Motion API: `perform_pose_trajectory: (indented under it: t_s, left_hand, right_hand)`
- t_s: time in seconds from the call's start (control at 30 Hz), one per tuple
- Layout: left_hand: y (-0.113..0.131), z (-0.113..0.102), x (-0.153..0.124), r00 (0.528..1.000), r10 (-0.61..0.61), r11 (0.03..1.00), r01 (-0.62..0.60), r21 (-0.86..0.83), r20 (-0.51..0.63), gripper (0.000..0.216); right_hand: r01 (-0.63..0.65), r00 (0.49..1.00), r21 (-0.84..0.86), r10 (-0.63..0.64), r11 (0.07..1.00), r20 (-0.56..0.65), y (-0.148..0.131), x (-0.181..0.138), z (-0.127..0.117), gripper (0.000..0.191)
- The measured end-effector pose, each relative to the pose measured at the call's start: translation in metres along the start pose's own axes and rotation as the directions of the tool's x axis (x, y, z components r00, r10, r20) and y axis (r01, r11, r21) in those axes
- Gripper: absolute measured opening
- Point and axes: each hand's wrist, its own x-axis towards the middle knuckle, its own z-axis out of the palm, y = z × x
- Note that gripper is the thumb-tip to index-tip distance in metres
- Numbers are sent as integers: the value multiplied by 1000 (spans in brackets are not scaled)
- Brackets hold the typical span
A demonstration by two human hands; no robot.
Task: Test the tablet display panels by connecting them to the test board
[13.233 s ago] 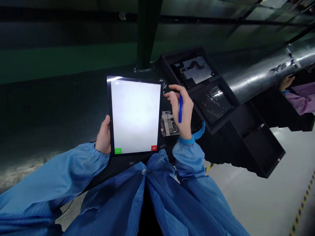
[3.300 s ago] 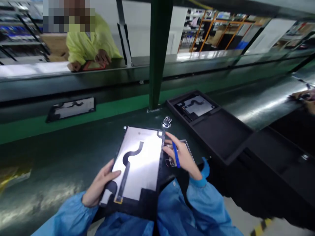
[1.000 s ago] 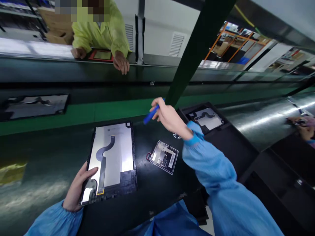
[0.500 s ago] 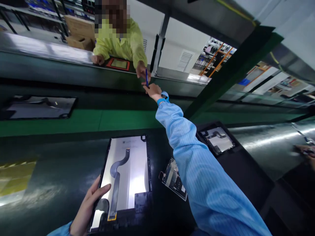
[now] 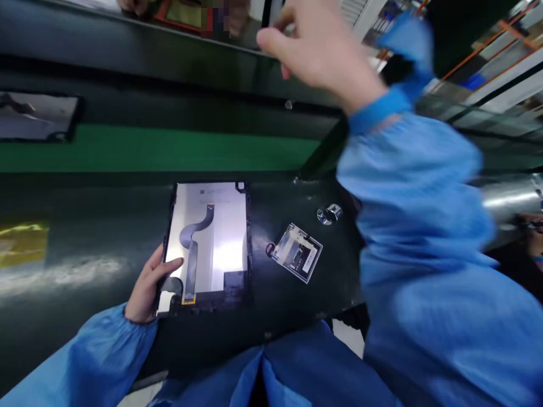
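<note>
My left hand (image 5: 146, 285) grips the lower left edge of a tablet screen panel (image 5: 224, 243), its thumb on the silvery back. A dark curved flex cable (image 5: 192, 265) runs along that back. My right hand (image 5: 318, 51) is raised over the far side of the bench, smeared by motion. Its thumb stands apart from the fingers and I see nothing held in it. A blue wrist strap (image 5: 379, 110) circles that wrist. Between my arms lies a small circuit board assembly (image 5: 297, 254) with a short wire loop. Behind it sits a shiny metal ring-shaped piece (image 5: 330, 214).
Another screen panel (image 5: 38, 116) lies at the far left, beyond a green strip (image 5: 190, 150). Yellow film (image 5: 23, 243) lies on the left of the dark bench. Part of a co-worker's hand (image 5: 240, 14) shows across the bench, beside a red-framed item (image 5: 180, 12).
My right hand has drawn back from the co-worker's hand and the blue pen-like tool, and now looks nearer. The view has tilted down. My left hand keeps its hold on the screen panel.
</note>
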Motion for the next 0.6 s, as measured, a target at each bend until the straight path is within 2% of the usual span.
perform_pose_trajectory:
  t_s: [0.03, 0.07, 0.1, 0.13, 0.17, 0.23, 0.3, 0.33, 0.43, 0.5, 0.6]
  left_hand:
    - [-2, 1, -1, 1000, 23, 1000, -23, 9, 0, 62]
    - [-3, 2, -1, 999, 38, 999, -38, 19, -2, 57]
    - [-5, 2, -2, 999, 39, 999, -38, 31, -8, 53]
    - [-7, 2, -2, 999, 33, 999, -32, 43, -19, 51]
    - [-9, 2, -2, 999, 30, 998, -29, 53, -33, 50]
    - [-11, 2, -3, 998, 42, 996, -39, 74, -47, 49]
    - [-12, 1, -6, 996, 84, 993, -81, 90, -29, 47]
    - [-11, 1, -9, 994, 107, 990, -106, 97, -9, 47]
    - [-8, 2, -18, 982, 177, 976, -184, 116, 63, 56]
    - [-5, 3, -24, 973, 213, 965, -224, 140, 88, 65]
    - [2, 8, -30, 968, 239, 952, -250, 178, 83, 74]
  right_hand:
    - [172, 981, -241, -187, 955, -40, 1, -43, -12, 54]
    - [252, 959, -395, -282, 883, -19, 5, -88, -19, 53]
    - [290, 951, -483, -306, 826, 47, 14, -131, -21, 51]
    - [339, 936, -500, -341, 797, 90, 27, -172, -16, 47]
    - [376, 926, -437, -343, 817, 157, 43, -207, -6, 40]
    - [285, 945, -250, -227, 925, 237, 82, -256, 29, 42]
    - [146, 970, -130, -116, 981, 213, 121, -281, 74, 61]
    - [101, 981, -96, -83, 990, 178, 137, -285, 95, 77]
    - [41, 994, -31, -38, 999, 105, 160, -284, 147, 113]
    - [56, 994, 10, -56, 998, 96, 158, -280, 164, 118]
    - [93, 990, 49, -98, 994, 100, 150, -278, 165, 113]
